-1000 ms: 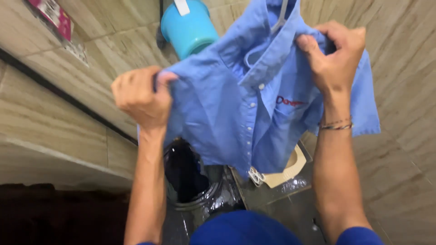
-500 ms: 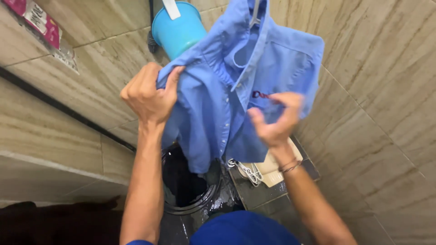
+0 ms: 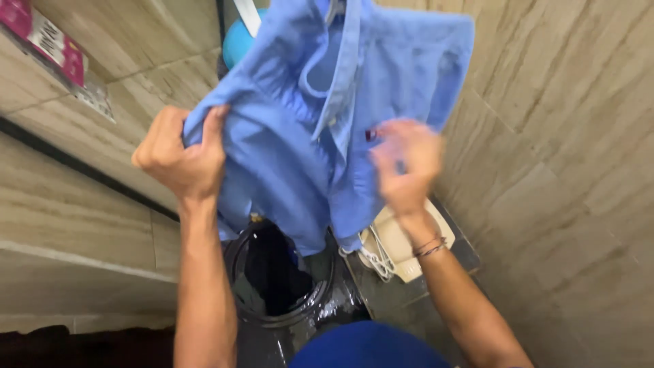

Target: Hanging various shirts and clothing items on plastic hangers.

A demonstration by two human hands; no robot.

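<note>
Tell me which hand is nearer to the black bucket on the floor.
Right, though not by much. The right hand hovers above and to the right of the black bucket; the left hand grips the blue shirt higher, to its left.

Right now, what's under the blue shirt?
Under the shirt sits a black bucket on the wet floor, dark inside; its contents can't be made out. The shirt covers part of its rim.
</note>
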